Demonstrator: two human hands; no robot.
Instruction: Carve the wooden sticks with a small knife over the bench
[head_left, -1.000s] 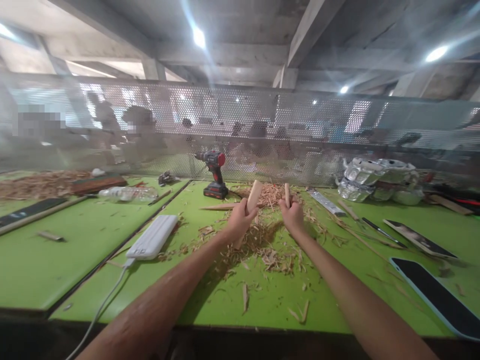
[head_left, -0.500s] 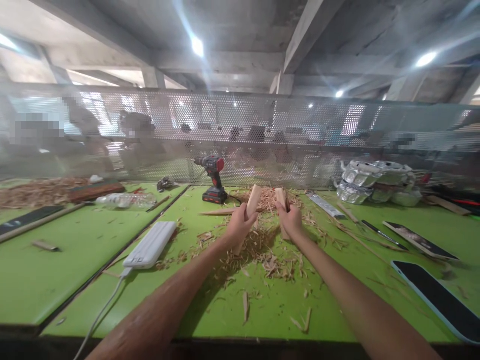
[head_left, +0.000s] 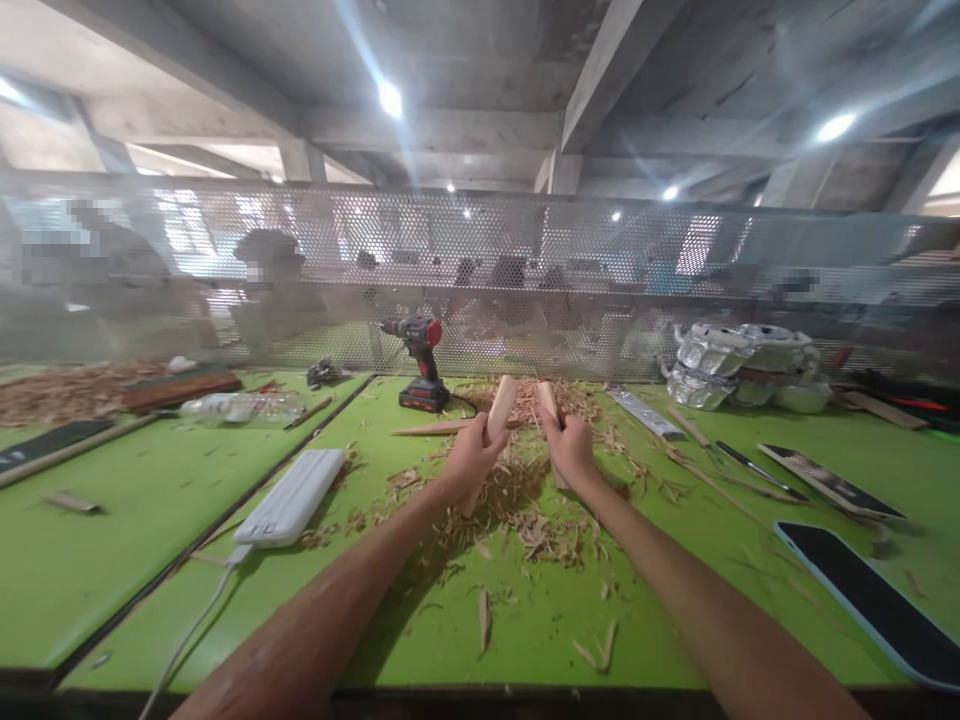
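Note:
My left hand is closed around a pale wooden piece, whose upper end sticks up past the fingers and whose lower end shows beneath the hand. To its right, my right hand grips a second pale wooden piece, tilted with its top toward the left. The two pieces are apart. Both hands are above curly wood shavings on the green table. Fingers hide the middle of each piece.
Behind my left hand stands a cordless drill. A white power bank with a cable lies left. On the right are a phone, a metal ruler, a thin tool and foil-wrapped objects. A perforated screen runs behind.
My right hand and its wooden piece have moved left, nearer my left hand, and the piece now leans more to the left. The whole view has shifted slightly.

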